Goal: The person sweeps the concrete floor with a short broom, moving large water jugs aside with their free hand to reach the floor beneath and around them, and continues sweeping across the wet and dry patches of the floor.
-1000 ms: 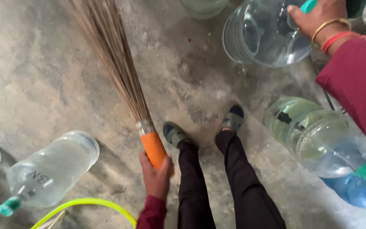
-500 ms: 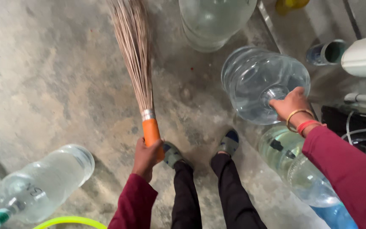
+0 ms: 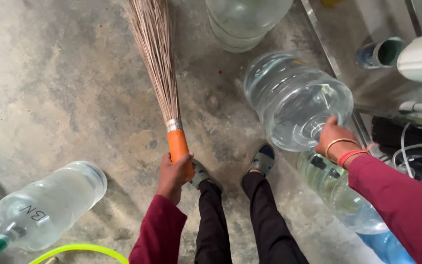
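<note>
My left hand grips the orange handle of a grass broom, whose brown bristles fan out away from me over the wet concrete floor. My right hand, with bangles at the wrist, holds the neck of a large clear water jug that is tipped on its side in front of me. Both sleeves are maroon. My feet in dark shoes stand between the two hands.
Another clear jug with a teal cap lies at the lower left, beside a yellow-green hose. A third jug lies under my right arm, and a fourth stands at the top. A metal frame and pipes run along the right.
The view has dropped and shifted right. My right hand and the tipped jug came down from the upper right toward my feet. The broom stays in my left hand, now more upright.
</note>
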A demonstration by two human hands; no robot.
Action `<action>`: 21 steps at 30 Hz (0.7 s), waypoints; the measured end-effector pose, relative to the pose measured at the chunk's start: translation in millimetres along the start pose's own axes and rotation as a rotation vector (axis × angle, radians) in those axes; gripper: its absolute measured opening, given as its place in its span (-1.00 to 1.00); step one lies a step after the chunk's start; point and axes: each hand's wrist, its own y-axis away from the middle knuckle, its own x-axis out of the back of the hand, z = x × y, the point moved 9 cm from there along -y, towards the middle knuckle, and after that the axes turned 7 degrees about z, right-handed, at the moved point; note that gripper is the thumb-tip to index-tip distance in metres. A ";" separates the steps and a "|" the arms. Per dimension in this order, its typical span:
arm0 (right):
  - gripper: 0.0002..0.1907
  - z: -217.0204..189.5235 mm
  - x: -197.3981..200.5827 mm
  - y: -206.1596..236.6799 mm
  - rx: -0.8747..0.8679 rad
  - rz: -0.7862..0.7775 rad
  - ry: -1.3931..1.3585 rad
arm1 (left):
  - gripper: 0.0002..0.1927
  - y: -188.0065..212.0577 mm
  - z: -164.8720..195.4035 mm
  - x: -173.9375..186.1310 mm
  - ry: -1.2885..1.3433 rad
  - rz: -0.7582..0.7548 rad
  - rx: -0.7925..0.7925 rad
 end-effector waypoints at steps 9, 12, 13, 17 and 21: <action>0.04 -56.9 9.6 25.8 0.069 0.086 -0.095 | -0.51 15.8 17.0 -4.4 -0.001 -0.006 0.043; -0.62 -83.5 -30.9 43.0 -0.212 -0.331 -0.627 | -0.50 17.3 20.9 0.6 -0.008 0.009 0.035; -0.72 -96.1 -43.5 56.1 -0.372 -0.434 -0.997 | -0.50 17.2 22.0 2.6 -0.003 0.000 0.028; -0.82 -171.1 -65.8 93.5 -0.487 -0.806 -1.351 | -0.51 15.3 24.6 19.6 0.038 -0.019 0.016; -0.78 -201.3 -63.2 105.5 -0.348 -0.670 -1.111 | -0.53 15.8 36.2 39.5 0.067 -0.043 -0.037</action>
